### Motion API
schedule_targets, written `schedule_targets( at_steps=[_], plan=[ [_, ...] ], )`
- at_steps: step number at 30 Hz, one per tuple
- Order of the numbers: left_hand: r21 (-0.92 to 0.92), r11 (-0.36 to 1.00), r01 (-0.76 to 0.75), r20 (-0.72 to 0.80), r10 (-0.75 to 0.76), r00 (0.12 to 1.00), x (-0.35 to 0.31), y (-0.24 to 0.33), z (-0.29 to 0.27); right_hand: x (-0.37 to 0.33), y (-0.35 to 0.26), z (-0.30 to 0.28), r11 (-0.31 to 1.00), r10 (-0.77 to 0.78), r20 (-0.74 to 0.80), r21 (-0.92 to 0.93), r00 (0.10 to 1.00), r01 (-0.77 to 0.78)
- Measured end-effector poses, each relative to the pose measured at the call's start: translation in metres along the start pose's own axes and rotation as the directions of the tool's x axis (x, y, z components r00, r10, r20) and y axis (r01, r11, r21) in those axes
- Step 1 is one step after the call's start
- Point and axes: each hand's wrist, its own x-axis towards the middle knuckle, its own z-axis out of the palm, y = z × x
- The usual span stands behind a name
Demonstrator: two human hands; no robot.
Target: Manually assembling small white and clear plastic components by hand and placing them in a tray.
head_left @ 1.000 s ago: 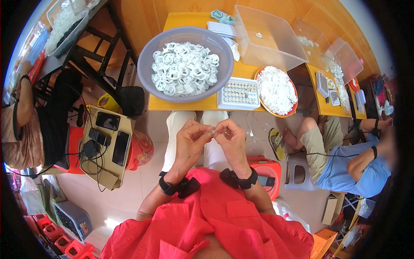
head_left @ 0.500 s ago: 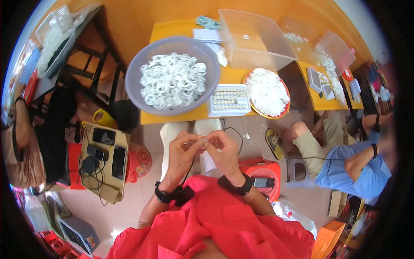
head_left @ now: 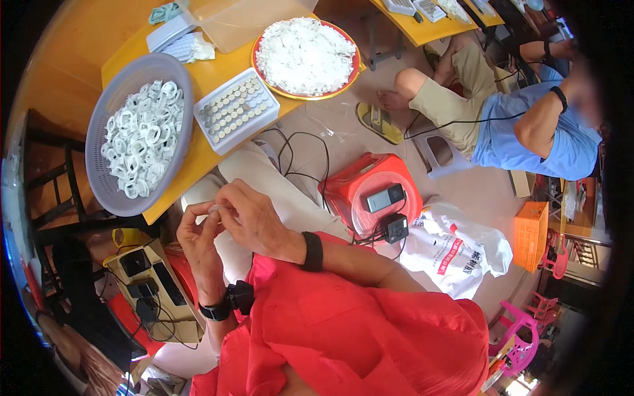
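- Yellow-orange wooden wall (head_left: pixel 63 72), upper left, bent by the lens.
- Pale pinkish tiled floor (head_left: pixel 370 146).
- Yellow, straight-edged table (head_left: pixel 228 63) near the wall.
- Second yellow table (head_left: pixel 432 32), top edge, apart from the first.
- Black frame of bars (head_left: pixel 56 171), far left.
- Boxy red plastic stool (head_left: pixel 350 175) on the floor.
- Pale grey plastic stool (head_left: pixel 449 155) beyond it.
- Bright pink plastic chair (head_left: pixel 526 343), lower right, near white glare.

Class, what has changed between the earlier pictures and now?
The camera swung right, shifting the basket, tray and plate leftward in view; the white bag shows more. Left hand and right hand still pinch a small pale piece, nothing visibly released. Layout on the table stayed.
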Motion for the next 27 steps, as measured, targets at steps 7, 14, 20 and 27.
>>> schedule_targets(
  at_steps=[7, 14, 20, 27],
  plan=[
    [0.024, 1.000, 0.010, -0.007, -0.010, 1.000, 0.004, 0.002, 0.005, 0.006, 0.001, -0.003, 0.999, 0.020, 0.039, -0.046, 0.999, -0.018],
    [0.038, 0.999, 0.009, -0.051, -0.007, 0.999, 0.015, 0.002, 0.006, 0.017, 0.006, 0.003, 0.996, 0.038, 0.043, -0.079, 0.998, -0.034],
    [-0.005, 1.000, -0.008, -0.062, 0.008, 0.998, 0.017, 0.011, 0.005, 0.024, -0.003, -0.004, 0.990, 0.137, 0.155, 0.009, 0.978, -0.140],
    [0.033, 0.998, -0.046, 0.031, 0.045, 0.998, 0.024, -0.002, 0.002, 0.035, -0.001, -0.019, 0.927, 0.342, 0.297, 0.048, 0.892, -0.372]
  ],
)
